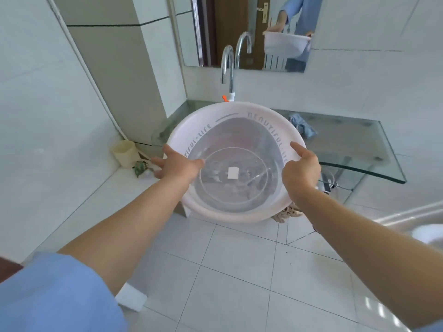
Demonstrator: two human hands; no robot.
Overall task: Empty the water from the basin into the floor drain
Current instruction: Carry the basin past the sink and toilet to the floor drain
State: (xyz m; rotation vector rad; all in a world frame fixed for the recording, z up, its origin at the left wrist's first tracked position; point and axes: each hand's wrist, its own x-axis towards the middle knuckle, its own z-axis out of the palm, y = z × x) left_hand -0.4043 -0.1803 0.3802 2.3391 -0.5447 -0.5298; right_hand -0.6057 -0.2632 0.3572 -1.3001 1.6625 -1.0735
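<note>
A round white plastic basin (230, 113) with grey lettering on its rim is held in front of me, above the tiled floor and in front of the glass counter. Clear water fills its lower part, and a small white square label shows at its bottom. My left hand (175, 164) grips the left rim, thumb inside and fingers underneath. My right hand (302, 168) grips the right rim, thumb lying along the top. No floor drain is in view.
A chrome tap (227, 68) rises behind the basin on a glass counter (354, 144) that carries a blue cloth (302, 127). A mirror (239, 32) hangs above. A cream cup (123, 153) and a small plant (140, 167) sit on the left ledge. White tiled floor (227, 271) lies below.
</note>
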